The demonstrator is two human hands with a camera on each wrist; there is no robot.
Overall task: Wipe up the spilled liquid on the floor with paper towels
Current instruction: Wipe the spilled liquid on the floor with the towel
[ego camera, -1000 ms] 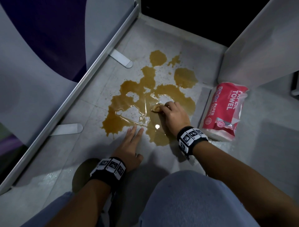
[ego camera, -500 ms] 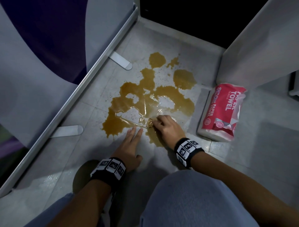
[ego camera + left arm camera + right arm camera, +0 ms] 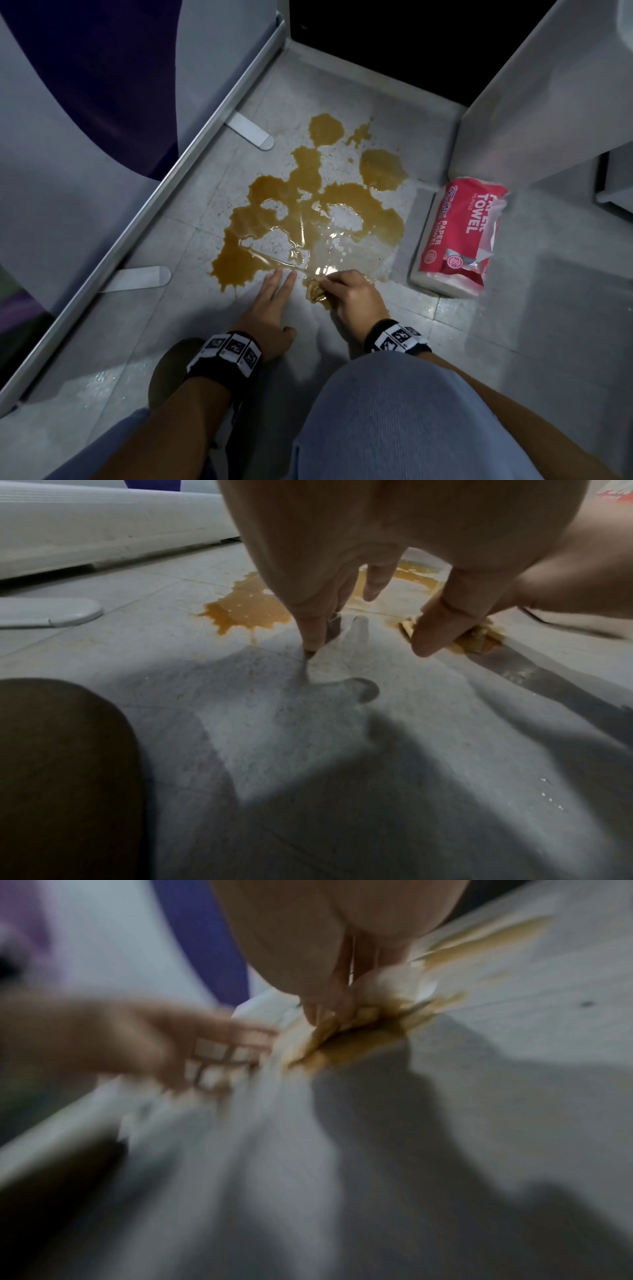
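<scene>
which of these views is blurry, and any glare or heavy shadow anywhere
Right wrist view: badly motion-smeared, though the right hand on the soaked brown paper wad is readable. Head view: sharp, with glare on the brown liquid spill. Left wrist view: fairly sharp, with the left hand casting heavy shadow on the grey tiled floor.

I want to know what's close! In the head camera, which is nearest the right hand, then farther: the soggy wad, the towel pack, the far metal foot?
1. Soggy wad: gripped in the right hand.
2. Towel pack: on the floor to the hand's right.
3. Far metal foot: up-left, beyond the spill, by the partition.
</scene>
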